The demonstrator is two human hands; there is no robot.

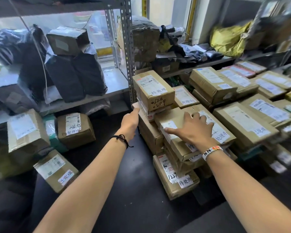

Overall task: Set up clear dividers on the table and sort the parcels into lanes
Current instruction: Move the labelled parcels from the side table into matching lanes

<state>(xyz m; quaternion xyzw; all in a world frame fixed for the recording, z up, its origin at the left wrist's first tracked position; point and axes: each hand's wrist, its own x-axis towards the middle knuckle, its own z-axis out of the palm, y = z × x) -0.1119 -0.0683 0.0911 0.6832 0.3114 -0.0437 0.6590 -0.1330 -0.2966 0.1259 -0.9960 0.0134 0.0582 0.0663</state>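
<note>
Parcels (153, 91) piled at 1 o'clock. Right hand (196, 131) lies flat on top, fingers spread. Left hand (130, 122) touches the pile's edge, grip unclear.

A bare dark strip of table (124, 165) runs up the middle. Loose boxes (76, 130) stand on its left. A tall stack of boxes (173, 118) crowds its right. A metal post (129, 64) blocks the far end.

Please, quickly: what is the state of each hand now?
Left hand: open, straight fingers touching the corner of a thin parcel in the stack.
Right hand: open, resting flat on a cardboard box.
</note>
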